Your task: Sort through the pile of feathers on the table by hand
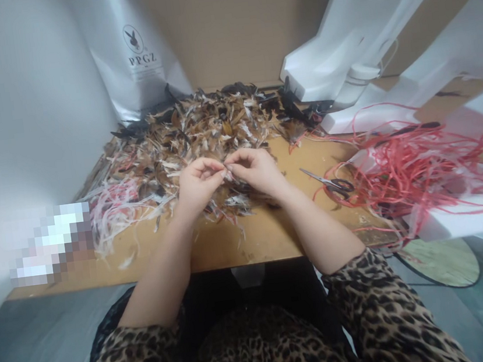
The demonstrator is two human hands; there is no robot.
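Note:
My left hand (198, 184) and my right hand (256, 170) meet over the middle of a wooden table (249, 242). Both are closed in a pinch, fingertips touching each other around small feathers (228, 174) held between them. Under and behind the hands lies a big heap of brown, black and white feathers (200, 130). More loose feathers sit just below the hands near the table's front edge.
Scissors (327, 182) lie to the right of my right hand. A tangle of red string (420, 168) covers the right side over white plastic. White and pink strands (115, 211) lie at the left. A silver bag (135, 53) stands behind.

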